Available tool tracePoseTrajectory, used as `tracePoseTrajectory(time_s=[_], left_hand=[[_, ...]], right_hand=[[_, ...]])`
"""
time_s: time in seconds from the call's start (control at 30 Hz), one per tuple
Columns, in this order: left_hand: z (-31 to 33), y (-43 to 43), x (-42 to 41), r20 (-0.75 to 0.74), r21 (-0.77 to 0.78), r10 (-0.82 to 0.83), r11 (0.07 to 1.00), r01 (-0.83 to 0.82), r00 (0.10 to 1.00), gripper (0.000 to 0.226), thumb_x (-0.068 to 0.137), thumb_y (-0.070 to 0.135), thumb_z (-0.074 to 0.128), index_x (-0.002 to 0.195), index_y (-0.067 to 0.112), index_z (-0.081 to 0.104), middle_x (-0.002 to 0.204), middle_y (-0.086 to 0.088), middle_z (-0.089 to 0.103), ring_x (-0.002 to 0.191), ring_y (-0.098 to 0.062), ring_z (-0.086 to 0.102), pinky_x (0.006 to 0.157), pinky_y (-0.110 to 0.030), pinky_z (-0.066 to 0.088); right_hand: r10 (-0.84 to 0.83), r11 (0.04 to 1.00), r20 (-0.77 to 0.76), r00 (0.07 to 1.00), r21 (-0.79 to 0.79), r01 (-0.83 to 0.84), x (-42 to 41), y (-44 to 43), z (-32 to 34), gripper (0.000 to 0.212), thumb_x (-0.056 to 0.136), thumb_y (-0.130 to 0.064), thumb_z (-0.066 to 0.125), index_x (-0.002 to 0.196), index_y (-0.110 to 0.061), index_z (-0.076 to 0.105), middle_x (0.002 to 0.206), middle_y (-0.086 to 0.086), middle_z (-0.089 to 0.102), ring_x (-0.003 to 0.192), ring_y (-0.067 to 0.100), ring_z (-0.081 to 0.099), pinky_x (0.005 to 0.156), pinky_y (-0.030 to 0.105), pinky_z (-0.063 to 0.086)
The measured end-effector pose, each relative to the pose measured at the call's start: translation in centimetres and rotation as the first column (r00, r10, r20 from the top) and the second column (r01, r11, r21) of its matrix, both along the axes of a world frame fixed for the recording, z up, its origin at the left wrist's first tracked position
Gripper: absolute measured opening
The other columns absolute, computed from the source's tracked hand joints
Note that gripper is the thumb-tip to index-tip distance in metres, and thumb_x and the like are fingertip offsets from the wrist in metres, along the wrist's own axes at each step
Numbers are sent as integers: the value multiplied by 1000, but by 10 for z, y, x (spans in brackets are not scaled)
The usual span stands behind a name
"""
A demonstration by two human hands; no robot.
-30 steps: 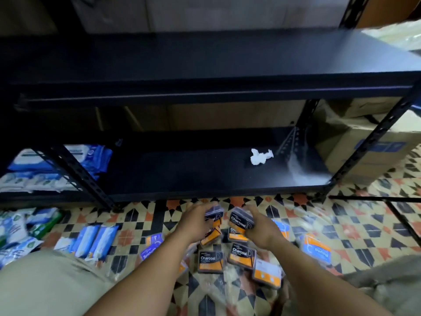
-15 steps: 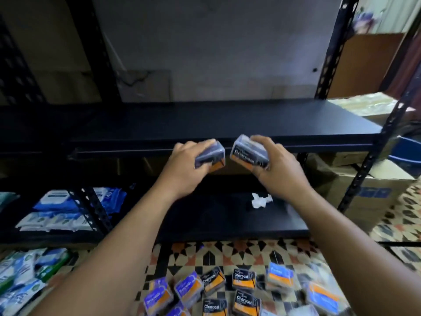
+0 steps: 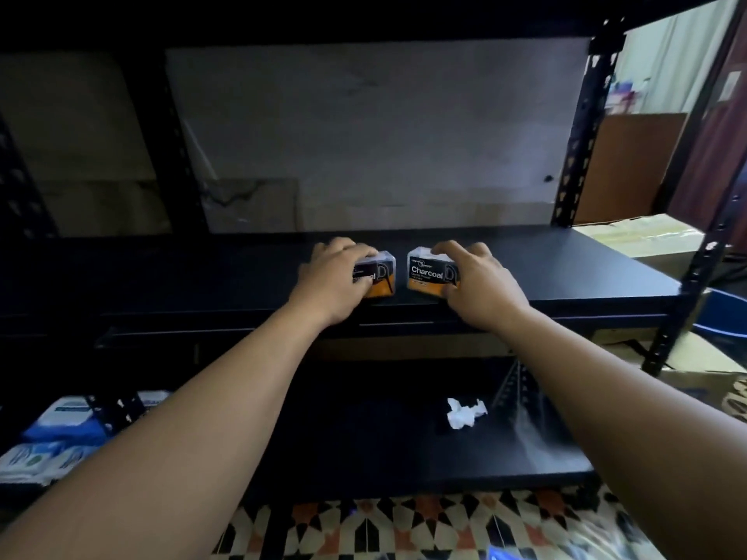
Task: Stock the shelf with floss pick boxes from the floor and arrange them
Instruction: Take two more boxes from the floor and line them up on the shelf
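Both arms reach forward over the front edge of the black metal shelf (image 3: 566, 272), each hand closed around one small floss pick box. The left hand (image 3: 335, 276) wraps its box from the left side and top, fingers curled over the clear lid and the palm covering most of the label, so only the right end of the left floss pick box (image 3: 382, 276) shows, black above and orange below. The right hand (image 3: 481, 280) grips its box from the right and top, thumb low against the front corner, leaving the label open to view: the right floss pick box (image 3: 428, 274) reads "Charcoal" in white on black, with an orange band along the bottom. Both boxes stand upright on the shelf board near its front edge, side by side with a narrow gap between them, labels facing the camera. Whether the boxes bear fully on the board or are a shade above it cannot be told. Behind them the shelf is bare back to the grey wall (image 3: 364, 135). A perforated upright post (image 3: 582, 135) rises at the right rear. On the lower shelf (image 3: 364, 438) lies a crumpled white scrap of paper (image 3: 465, 412), and at the far left blue and white wipe packs (image 3: 60, 434) are stacked. Patterned floor tiles (image 3: 404, 523) show along the bottom edge, and cardboard cartons (image 3: 646, 240) sit at the right beyond the rack.
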State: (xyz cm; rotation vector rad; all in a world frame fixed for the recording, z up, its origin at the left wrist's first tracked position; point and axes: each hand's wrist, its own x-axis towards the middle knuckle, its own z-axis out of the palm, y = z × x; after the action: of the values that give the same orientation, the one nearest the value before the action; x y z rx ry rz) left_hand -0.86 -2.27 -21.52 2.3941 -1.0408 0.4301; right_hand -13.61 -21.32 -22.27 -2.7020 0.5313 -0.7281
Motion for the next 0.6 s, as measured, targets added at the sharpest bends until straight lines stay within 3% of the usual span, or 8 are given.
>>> tracePoseTrajectory(time_s=[0.1, 0.2, 0.43, 0.6], left_hand=[[-4, -11, 12, 114, 56, 84, 994, -91, 990, 42, 94, 38, 56, 136, 40, 50, 139, 3, 39, 129, -23, 28, 102, -47, 34], [-7, -25, 27, 143, 67, 105, 991, -116, 984, 44, 96, 39, 53, 140, 40, 45, 132, 4, 42, 125, -23, 30, 98, -44, 35], [-1, -62, 72, 163, 105, 121, 985, -139, 979, 46, 96, 34, 56, 140, 38, 45, 129, 0, 47, 123, -27, 34, 94, -44, 35], [0, -78, 100, 148, 131, 122, 981, -142, 981, 51, 95, 29, 57, 143, 39, 42, 132, 0, 47, 125, -27, 36, 94, -44, 36]], right_hand=[[-19, 998, 24, 1000, -52, 20, 18, -12, -2, 57, 84, -15, 58, 131, -43, 43, 128, 4, 42, 110, 31, 50, 75, 38, 46], [-37, 995, 26, 999, -91, 39, 39, -21, -3, 54, 84, -17, 59, 129, -43, 42, 127, 3, 43, 114, 30, 46, 75, 38, 46], [-51, 989, 16, 999, -141, 52, 91, -48, -2, 51, 84, -20, 61, 127, -41, 43, 121, 6, 46, 108, 31, 50, 69, 34, 39], [-21, 991, -9, 1000, -129, 20, 118, -66, 2, 53, 83, -20, 64, 127, -40, 43, 123, 7, 47, 100, 31, 53, 72, 35, 44]])
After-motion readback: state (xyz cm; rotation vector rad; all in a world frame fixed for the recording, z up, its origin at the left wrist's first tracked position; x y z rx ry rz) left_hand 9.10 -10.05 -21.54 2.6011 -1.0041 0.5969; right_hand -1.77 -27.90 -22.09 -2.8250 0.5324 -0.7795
